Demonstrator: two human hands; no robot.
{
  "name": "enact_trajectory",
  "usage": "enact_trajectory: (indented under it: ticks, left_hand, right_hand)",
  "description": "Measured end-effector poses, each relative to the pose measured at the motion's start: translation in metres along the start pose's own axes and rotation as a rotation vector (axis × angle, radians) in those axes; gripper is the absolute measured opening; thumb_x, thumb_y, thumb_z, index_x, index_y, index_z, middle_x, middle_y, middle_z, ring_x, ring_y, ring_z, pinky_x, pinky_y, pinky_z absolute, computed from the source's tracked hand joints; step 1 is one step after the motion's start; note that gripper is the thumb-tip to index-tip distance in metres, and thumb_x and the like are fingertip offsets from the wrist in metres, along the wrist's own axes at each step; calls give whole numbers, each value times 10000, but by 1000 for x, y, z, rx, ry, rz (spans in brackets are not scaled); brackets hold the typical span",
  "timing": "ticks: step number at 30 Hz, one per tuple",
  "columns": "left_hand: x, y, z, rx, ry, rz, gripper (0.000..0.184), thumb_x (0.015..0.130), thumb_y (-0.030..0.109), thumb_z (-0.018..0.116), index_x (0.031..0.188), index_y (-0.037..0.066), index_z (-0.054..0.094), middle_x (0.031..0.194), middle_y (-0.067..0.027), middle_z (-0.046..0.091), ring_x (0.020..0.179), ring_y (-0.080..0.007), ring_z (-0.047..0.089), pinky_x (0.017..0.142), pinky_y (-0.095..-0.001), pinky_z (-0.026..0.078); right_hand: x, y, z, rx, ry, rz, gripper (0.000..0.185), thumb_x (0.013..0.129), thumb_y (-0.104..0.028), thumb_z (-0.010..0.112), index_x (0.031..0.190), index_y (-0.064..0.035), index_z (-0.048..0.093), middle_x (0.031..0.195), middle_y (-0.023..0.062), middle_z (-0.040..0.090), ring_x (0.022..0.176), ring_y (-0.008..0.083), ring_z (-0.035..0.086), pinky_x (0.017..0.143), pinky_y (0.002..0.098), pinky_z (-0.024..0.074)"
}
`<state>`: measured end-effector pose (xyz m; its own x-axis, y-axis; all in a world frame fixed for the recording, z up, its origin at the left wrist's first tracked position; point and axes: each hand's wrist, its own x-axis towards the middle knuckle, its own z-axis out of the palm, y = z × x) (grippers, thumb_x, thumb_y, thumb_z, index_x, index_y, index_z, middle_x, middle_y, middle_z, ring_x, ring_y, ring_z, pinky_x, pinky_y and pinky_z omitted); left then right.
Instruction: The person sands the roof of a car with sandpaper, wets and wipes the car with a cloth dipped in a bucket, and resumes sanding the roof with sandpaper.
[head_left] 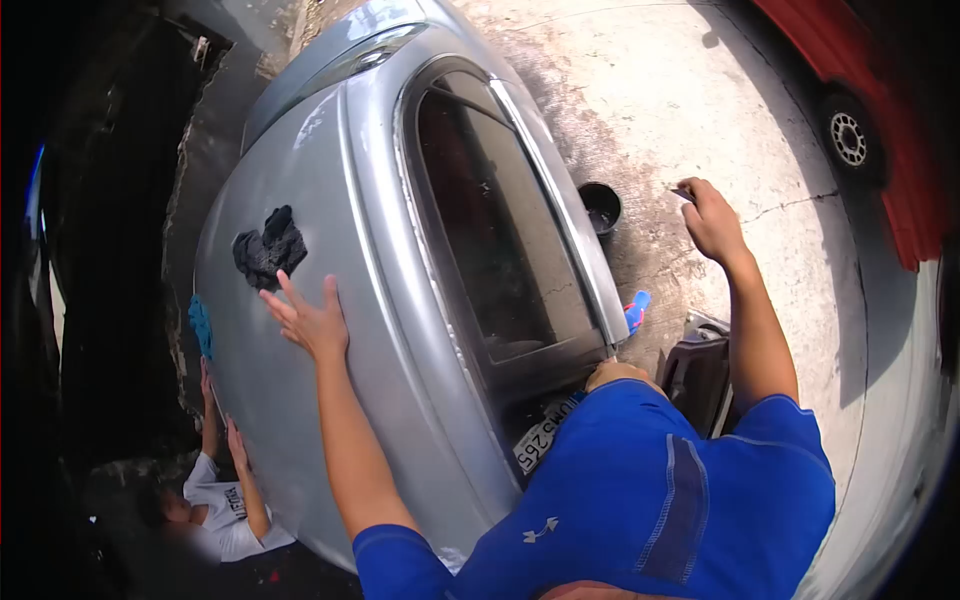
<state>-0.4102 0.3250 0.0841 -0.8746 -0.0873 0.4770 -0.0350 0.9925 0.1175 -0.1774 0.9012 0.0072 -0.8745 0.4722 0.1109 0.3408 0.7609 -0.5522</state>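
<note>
i am watching from afar, taking the silver roof (275, 390) as my landmark, and the work there is looking under way to me rather than finished. the left hand (312, 322) is spreading its fingers wide over the middle of the roof, holding nothing that i am able to see; whether its palm is pressing down i cannot tell. the dark cloth (270, 248) is lying bunched on the roof, just beyond those fingertips, so close that i cannot tell whether they are touching it. the right hand (712, 222) is hanging out past the window side of the roof, its fingers curling nearly closed and pinching a small dark piece (684, 194) that i am not making out clearly. at the roof's opposite edge a co-worker (235, 510) is reaching up with both hands, near a blue cloth (201, 326). a black bucket (602, 208) is standing on the ground off the roof's window side. as for progress, the roof is showing an even, dull grey with a few bright reflections; i am finding no line dividing treated from untreated metal, so how much is remaining i cannot judge.
</note>
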Motion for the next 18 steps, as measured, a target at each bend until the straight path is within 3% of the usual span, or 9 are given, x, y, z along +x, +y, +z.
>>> enact_trajectory:
  ticks: [3,7,9,10,11,12,14,18]
  left_hand:
    - [80,-4,29,38,95,-78,1003,950,728,614,1711,206,222,1751,-272,136,1604,-457,215,1206,-680,300]
    - [128,-6,49,27,69,-90,932,910,775,633,1607,182,458,1711,-171,307,1558,-402,319,1190,-638,358]
    - [135,-19,63,-16,198,-67,824,866,758,713,1372,109,674,1515,-148,529,1350,-406,542,1115,-514,475]
    - [140,-32,72,26,237,-45,799,856,770,714,1272,88,717,1427,-131,586,1277,-399,589,1076,-513,500]
    - [141,-36,75,85,279,-46,781,849,779,716,1207,85,744,1385,-120,612,1252,-394,597,1057,-517,509]
    - [138,-30,71,119,264,-65,780,848,787,708,1194,90,747,1374,-113,615,1239,-391,602,1051,-512,512]
    - [129,-24,62,187,226,-102,784,848,803,693,1186,98,746,1363,-102,612,1233,-387,600,1040,-507,514]
    - [110,6,53,237,179,-107,799,847,825,671,1213,117,724,1381,-91,584,1270,-386,567,1015,-519,516]
  right_hand:
    - [7,33,-6,8,-25,97,379,959,-168,508,1302,-51,617,1290,195,682,1221,383,652,1031,461,505]
    - [-8,84,-62,-156,21,199,343,952,-208,489,1203,-29,639,1173,262,691,1135,439,662,988,491,508]
    - [-32,137,-84,-434,-94,282,348,959,-240,491,1152,3,650,1107,261,702,1069,448,680,961,522,523]
    - [-43,151,-91,-582,-248,351,388,952,-260,476,1149,21,657,1096,276,709,1062,449,682,972,521,527]
    - [-48,157,-94,-535,-380,508,438,927,-286,495,1148,38,690,1150,309,714,1120,448,684,1009,509,523]
    - [-58,201,-80,-496,-433,590,408,896,-260,532,1122,29,710,1167,319,717,1129,456,680,995,498,526]
    - [-61,208,-76,-433,-623,607,393,878,-230,535,1130,-5,735,1137,288,745,1119,426,702,985,480,534]
    - [-45,207,-80,-269,-591,603,361,868,-200,556,1112,3,728,1100,268,752,1073,415,711,945,472,540]
